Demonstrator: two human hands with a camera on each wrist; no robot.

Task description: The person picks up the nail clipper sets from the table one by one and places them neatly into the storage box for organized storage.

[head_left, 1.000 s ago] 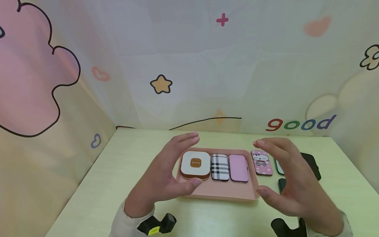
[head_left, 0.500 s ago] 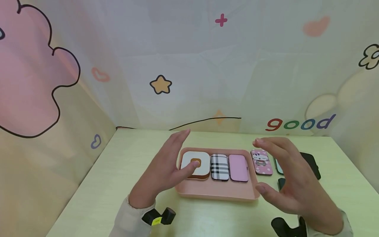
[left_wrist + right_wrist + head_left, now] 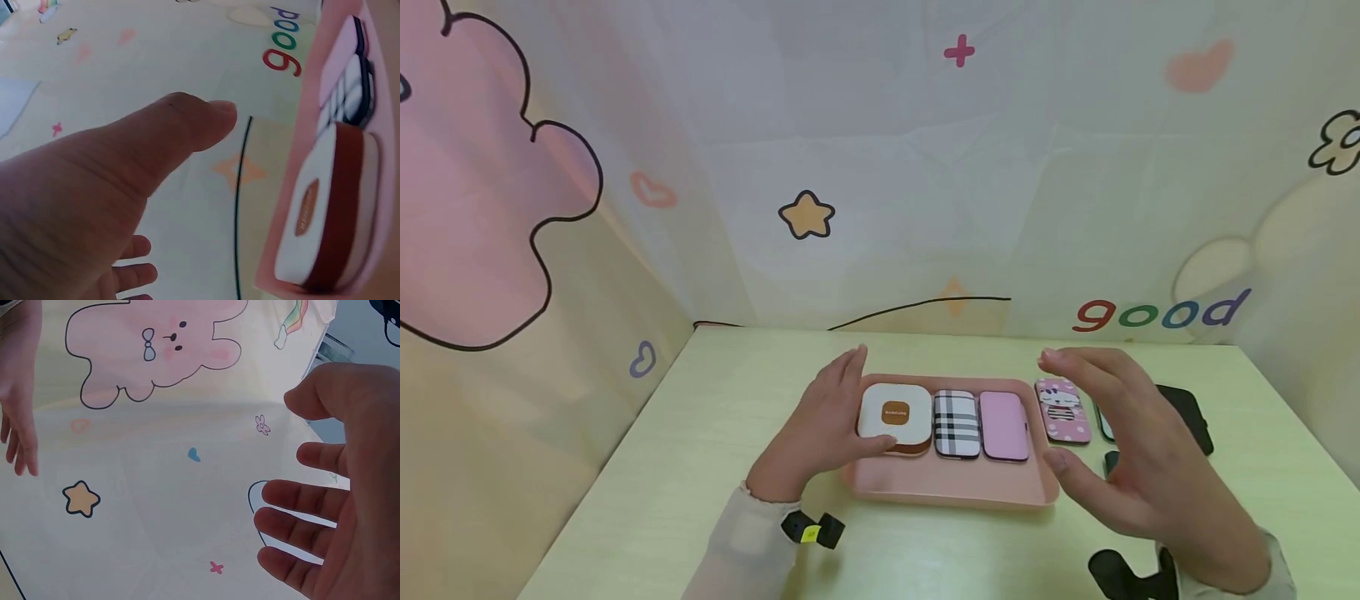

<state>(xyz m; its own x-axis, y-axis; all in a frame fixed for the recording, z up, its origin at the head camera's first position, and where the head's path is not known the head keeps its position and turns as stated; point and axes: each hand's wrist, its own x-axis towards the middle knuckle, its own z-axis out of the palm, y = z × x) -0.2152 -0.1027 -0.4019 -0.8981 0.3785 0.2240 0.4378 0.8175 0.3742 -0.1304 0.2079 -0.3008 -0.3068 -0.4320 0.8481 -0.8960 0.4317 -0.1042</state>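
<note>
A pink tray (image 3: 955,487) holds a row of items: a white rounded-square box (image 3: 913,408) with a brown band and brown label, a black-and-white plaid case (image 3: 957,425), and a plain pink case (image 3: 1004,426). My left hand (image 3: 823,425) is over the tray's left edge, thumb spread from straight fingers. In the head view its thumb overlaps the white box; the left wrist view shows the thumb (image 3: 169,128) apart from the box. My right hand (image 3: 1142,467) hovers off the tray's right edge, fingers spread and relaxed, holding nothing.
Right of the tray lies a pink polka-dot case (image 3: 1063,412) with a cartoon figure. Past it are a black flat item (image 3: 1187,417) and other items partly hidden by my right hand. A printed cloth (image 3: 880,167) hangs behind the pale table (image 3: 700,467).
My left hand has moved forward and down toward the tray's left edge, its thumb sliding across the white box in the head view. My right hand stays almost still.
</note>
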